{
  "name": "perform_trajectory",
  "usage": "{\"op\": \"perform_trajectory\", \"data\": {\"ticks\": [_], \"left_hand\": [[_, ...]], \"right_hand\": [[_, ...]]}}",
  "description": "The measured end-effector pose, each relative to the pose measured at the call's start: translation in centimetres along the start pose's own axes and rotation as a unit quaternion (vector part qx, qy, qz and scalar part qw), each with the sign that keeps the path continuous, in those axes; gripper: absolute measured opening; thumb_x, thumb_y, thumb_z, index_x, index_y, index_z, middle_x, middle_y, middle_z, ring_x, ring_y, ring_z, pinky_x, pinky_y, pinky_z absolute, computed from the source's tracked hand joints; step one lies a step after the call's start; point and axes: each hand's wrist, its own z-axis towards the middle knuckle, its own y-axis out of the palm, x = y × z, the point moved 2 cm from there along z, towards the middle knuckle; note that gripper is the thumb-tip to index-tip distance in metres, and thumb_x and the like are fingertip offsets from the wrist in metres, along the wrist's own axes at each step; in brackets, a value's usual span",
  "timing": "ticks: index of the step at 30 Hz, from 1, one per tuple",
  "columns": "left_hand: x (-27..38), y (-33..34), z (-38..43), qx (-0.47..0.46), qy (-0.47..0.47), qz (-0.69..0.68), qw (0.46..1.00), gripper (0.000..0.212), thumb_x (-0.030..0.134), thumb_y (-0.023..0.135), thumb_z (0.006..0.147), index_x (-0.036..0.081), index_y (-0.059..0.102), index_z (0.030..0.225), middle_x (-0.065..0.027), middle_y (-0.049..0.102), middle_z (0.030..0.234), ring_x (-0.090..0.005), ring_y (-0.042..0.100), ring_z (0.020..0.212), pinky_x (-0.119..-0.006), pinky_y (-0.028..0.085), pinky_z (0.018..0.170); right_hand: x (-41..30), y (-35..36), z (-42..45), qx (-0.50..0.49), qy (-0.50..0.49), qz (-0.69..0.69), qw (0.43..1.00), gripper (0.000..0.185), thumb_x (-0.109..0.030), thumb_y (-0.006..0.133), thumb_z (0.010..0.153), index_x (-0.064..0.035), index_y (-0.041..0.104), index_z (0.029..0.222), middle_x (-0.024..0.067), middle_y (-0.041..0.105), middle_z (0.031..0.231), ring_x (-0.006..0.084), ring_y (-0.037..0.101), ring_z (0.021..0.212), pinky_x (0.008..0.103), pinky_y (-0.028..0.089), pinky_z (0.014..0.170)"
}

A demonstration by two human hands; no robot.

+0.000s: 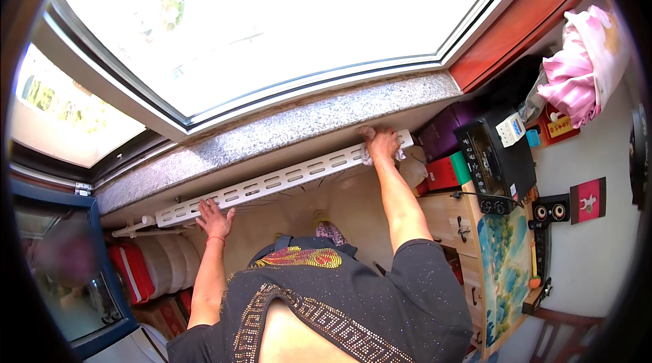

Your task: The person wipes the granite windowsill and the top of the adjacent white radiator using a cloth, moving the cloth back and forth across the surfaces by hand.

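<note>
A long white radiator (295,174) with a slotted top runs under the granite windowsill (316,108). Near its right end, my right hand (383,144) presses a crumpled pale cloth (367,155) against the top; parts of the cloth stick out on both sides of the hand. My left hand (215,219) rests by the radiator's left end, fingers spread over the front edge, with nothing in it. A red string circles the left wrist.
A window (305,21) rises behind the sill, and a blue-framed casement (99,241) stands at left. Right of me are a wooden cabinet (443,215), a black electronic unit (504,159) and a red box (440,173). Rolled bedding (170,263) lies at lower left.
</note>
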Motion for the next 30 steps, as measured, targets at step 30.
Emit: {"op": "perform_trajectory", "data": {"ticks": [30], "left_hand": [[-1.3, -1.4, 0.7, 0.028, 0.114, 0.048, 0.992, 0.085, 0.057, 0.050, 0.087, 0.008, 0.018, 0.149, -0.0213, 0.012, 0.155, -0.0358, 0.011, 0.144, -0.063, 0.007, 0.111]], "right_hand": [[-6.0, 4.2, -9.0, 0.142, -0.173, 0.099, 0.970, 0.048, -0.029, 0.077, 0.064, -0.0212, 0.063, 0.109, 0.0044, 0.058, 0.100, 0.0246, 0.053, 0.097, 0.0411, 0.046, 0.082]]}}
